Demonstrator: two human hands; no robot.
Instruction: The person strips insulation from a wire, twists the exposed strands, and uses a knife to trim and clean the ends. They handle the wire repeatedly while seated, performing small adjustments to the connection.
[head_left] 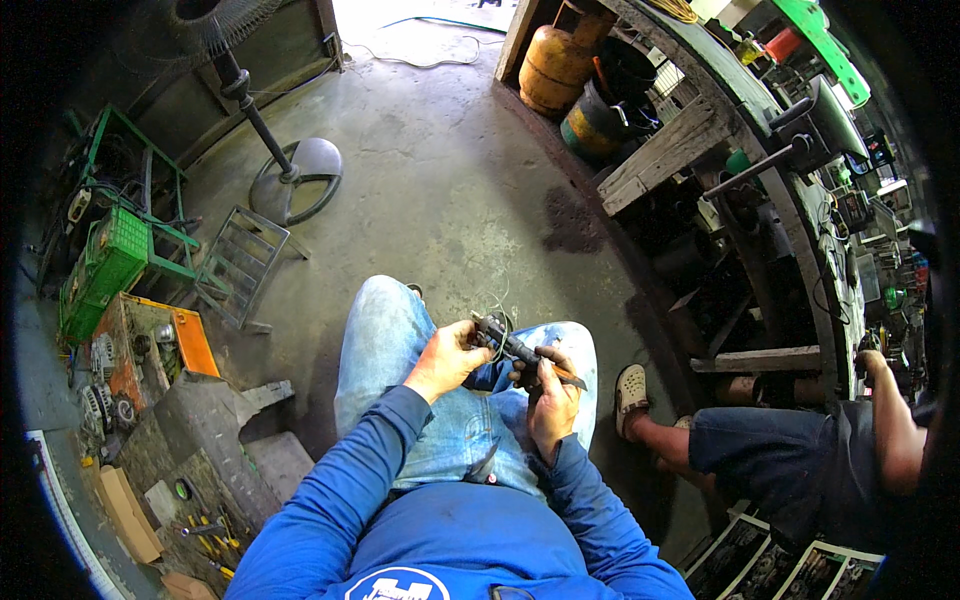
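Above my lap I hold a dark, roughly cylindrical part (515,345) with thin looping wire (506,305) at its far end. It lies slanted from far left to near right; its exact kind is unclear. My left hand (448,358) is closed, its fingertips pinching the part's far left end. Around the near right end curls my right hand (556,400), thumb on top. A thin, dark, pointed piece (572,379) juts out to the right between that hand's fingers. Dark grime covers the fingertips of both hands.
A cluttered workbench (815,270) runs along the right, where a co-worker's leg and arm (760,450) show. Ahead left are a pedestal fan (290,175) and a metal stool (240,265). At left stand a green crate (100,270) and a tool-strewn low bench (190,480).
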